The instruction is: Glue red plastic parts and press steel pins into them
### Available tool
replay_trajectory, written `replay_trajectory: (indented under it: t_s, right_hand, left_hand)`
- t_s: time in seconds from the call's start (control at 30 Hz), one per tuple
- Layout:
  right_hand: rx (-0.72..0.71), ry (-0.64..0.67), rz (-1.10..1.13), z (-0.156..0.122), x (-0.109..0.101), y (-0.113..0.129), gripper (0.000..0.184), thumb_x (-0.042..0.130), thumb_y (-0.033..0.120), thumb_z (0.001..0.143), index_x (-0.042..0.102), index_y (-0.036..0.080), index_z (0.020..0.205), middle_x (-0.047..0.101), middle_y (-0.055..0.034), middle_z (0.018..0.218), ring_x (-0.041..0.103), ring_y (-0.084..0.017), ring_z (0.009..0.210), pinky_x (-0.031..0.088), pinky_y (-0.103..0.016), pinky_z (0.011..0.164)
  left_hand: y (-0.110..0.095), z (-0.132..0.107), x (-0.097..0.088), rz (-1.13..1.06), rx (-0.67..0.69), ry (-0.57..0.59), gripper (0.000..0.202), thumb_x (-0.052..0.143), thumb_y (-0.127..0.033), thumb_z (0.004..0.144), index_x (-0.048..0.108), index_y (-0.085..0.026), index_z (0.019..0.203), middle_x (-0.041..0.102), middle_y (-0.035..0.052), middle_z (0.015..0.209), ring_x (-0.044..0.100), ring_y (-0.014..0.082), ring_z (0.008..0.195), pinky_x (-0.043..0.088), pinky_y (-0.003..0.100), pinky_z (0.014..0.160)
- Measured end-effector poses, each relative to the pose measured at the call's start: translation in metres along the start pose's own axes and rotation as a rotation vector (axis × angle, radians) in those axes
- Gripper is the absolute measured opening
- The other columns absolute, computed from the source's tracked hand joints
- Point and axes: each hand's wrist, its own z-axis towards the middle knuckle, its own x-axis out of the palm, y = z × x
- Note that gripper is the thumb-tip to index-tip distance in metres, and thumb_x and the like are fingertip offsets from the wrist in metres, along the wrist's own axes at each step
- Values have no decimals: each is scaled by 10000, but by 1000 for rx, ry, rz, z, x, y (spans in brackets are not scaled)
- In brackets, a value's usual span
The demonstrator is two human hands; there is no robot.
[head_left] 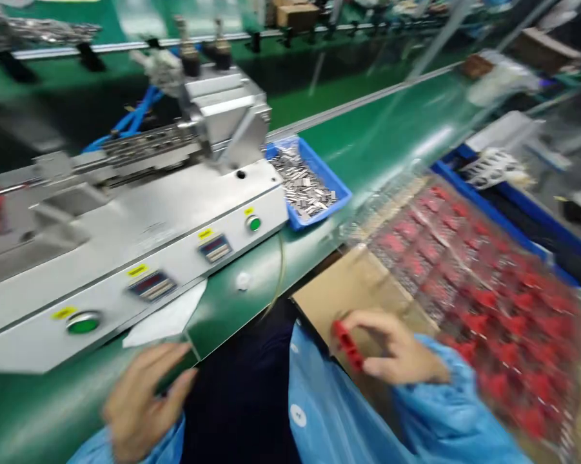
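My right hand (396, 348) grips a small red plastic part (347, 346) between thumb and fingers, above a piece of brown cardboard (353, 287). To its right lies a clear tray (445, 241) with many red parts (512, 322) in its pockets. My left hand (147, 393) hovers at the edge of the green bench, blurred, fingers apart and nothing seen in it. Nearest to it are a white sheet (167, 322) and the front of a grey metal machine (174, 225) with green buttons (83, 322) and small displays.
A blue bin (322, 171) full of small metal pieces (300, 180) stands at the machine's right end. A small white round piece (242, 281) lies on the green bench (227, 322). Blue trays (507, 206) with dark and white items sit at the right. Blue tubes (130, 122) run behind the machine.
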Motion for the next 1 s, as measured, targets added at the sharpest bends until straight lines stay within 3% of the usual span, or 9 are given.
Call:
replay_trajectory:
  t_s: [0.13,0.23,0.3,0.43,0.5,0.57,0.63,0.8,1.0]
  right_hand:
    - [-81,282,309,80,91,-27,633,583,806,950,678,181,916,671,-18,804,604,-148,719,518,-276,692]
    - [-81,366,345,110,115,-25,547,554,689,1033,709,171,951,687,-20,787,632,-152,714,522,-270,688]
    - [-150,306,240,117,113,-19,407,573,546,1072,745,182,1011,733,-42,861,683,-171,778,543,-285,734]
    - [-281,-293,3,126,96,-24,78,680,301,1015,726,240,1002,690,-20,873,661,-176,788,552,-300,753]
    - [-277,-462,-86,135,89,-36,172,707,262,977,711,258,1149,682,-44,1004,671,-205,899,578,-329,801]
    - [-293,-373,-183,147,86,-48,409,704,262,967,646,276,1372,667,-90,1223,674,-250,1086,602,-376,879]
    - [-332,-221,-276,160,85,-58,486,679,271,984,600,289,1463,642,-107,1346,653,-277,1213,601,-417,961]
    - [-377,-121,-331,175,94,-66,294,656,326,1022,676,258,1307,697,-111,1301,676,-300,1222,564,-477,1073]
    - [-303,-114,-253,170,95,-57,242,623,399,1054,684,230,1216,738,-104,1112,720,-285,1036,598,-433,919]
  left_hand:
    - [-14,12,22,44,201,225,275,550,-335,1096,670,-194,1298,712,143,1232,708,219,989,588,349,851]
    - [-16,18,24,38,159,187,189,575,-284,1089,696,-177,1188,747,77,968,664,180,782,530,307,713]
    - [-13,13,19,-37,26,116,142,622,-272,1069,705,-176,1132,742,56,918,657,162,756,522,279,700]
    - [-4,-3,18,-348,-461,-113,116,685,-319,1036,713,-210,1065,733,27,891,689,153,781,549,240,713]
    - [0,-7,23,-567,-683,-224,159,701,-372,1023,702,-213,1034,732,11,854,677,141,705,554,233,672]
    - [4,-6,28,-752,-814,-298,218,723,-423,1003,696,-207,1020,741,12,859,672,136,688,566,232,671]
    - [6,-3,31,-842,-864,-348,261,763,-449,970,704,-198,1008,740,17,866,665,135,721,566,224,689]
    - [3,7,27,-884,-869,-309,286,802,-448,937,727,-183,1016,749,35,881,663,142,756,562,218,679]
    - [-2,15,26,-891,-877,-297,305,798,-458,936,702,-181,1019,749,41,878,667,149,748,573,237,670]
